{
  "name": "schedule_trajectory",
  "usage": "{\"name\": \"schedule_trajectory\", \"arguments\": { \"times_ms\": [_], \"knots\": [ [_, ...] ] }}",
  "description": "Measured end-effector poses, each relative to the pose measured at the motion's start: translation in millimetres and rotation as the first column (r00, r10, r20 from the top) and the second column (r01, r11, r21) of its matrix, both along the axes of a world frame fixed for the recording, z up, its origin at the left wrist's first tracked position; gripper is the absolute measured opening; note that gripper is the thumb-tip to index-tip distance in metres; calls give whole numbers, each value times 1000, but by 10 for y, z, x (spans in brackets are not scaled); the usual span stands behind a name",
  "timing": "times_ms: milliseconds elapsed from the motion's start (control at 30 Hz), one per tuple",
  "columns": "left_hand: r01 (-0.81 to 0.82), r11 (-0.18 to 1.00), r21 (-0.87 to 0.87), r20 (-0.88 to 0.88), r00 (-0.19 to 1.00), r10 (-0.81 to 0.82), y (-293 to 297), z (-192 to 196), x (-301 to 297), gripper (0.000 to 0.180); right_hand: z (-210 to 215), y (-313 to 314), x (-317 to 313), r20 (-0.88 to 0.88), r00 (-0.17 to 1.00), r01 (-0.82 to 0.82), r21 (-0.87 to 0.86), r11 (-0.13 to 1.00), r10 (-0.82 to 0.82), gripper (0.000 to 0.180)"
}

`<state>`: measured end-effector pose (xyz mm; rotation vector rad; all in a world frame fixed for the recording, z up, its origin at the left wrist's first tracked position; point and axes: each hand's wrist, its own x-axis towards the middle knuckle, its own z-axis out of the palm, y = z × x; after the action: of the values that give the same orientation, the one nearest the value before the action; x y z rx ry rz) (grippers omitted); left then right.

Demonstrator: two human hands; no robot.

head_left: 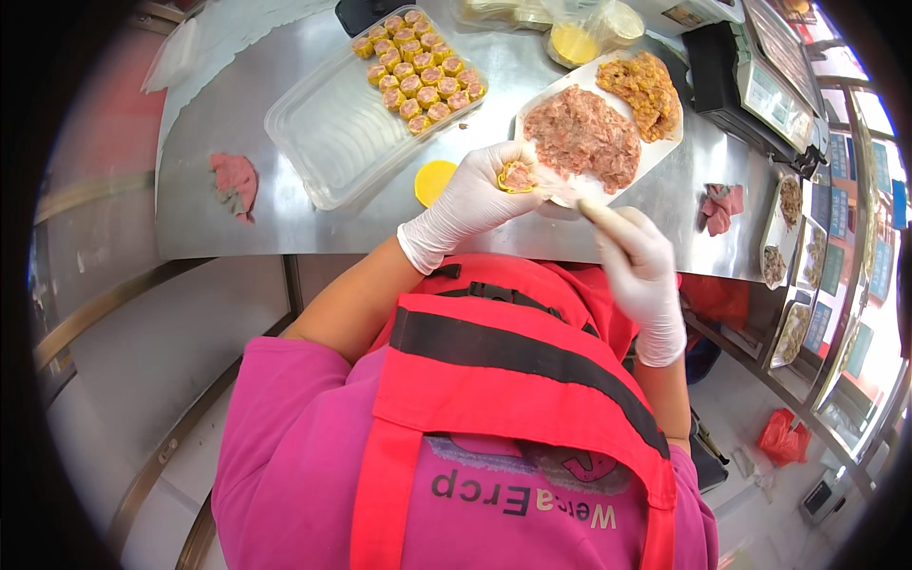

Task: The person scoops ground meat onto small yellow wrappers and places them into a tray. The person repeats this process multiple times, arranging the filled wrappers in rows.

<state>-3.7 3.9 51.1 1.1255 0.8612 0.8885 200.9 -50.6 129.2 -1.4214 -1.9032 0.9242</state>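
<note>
My left hand [470, 198], in a white glove, is closed around an open-topped dumpling [516, 177] with a yellow wrapper and pink meat filling. My gloved right hand [638, 261] pinches a pale, thin spreader [559, 190], blurred by motion, beside the dumpling. Just beyond both hands, a white tray [581, 78] bears a mound of pink minced meat [584, 138] and a smaller orange-brown mound [646, 93]. A round yellow wrapper [434, 181] lies on the steel table by my left hand.
To the left, a clear plastic box [328, 138] holds rows of finished dumplings [418, 71] at its far right. Pink cloths [235, 182] [722, 207] lie at both sides. Bagged yellow wrappers [576, 43] sit at the back, and a scale-like machine [774, 95] stands far right.
</note>
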Motion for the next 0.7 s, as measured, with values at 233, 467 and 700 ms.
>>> {"name": "schedule_trajectory", "arguments": {
  "times_ms": [233, 467, 700],
  "knots": [
    [-122, 977, 176, -81, 987, 138, -4, -16, 55, 29, -68, -39, -211, -143, 988, -79, -100, 992, 64, 33],
    [-63, 998, 21, 111, 992, 60, -34, 6, 24, 40, -221, -64, -32, -314, 934, 126, -157, 979, -171, 32],
    [-6, 997, 78, -6, 1000, 7, 20, 228, -66, 22, -102, -16, -1, -153, 988, 6, -10, 1000, -7, 37]
  ]
}}
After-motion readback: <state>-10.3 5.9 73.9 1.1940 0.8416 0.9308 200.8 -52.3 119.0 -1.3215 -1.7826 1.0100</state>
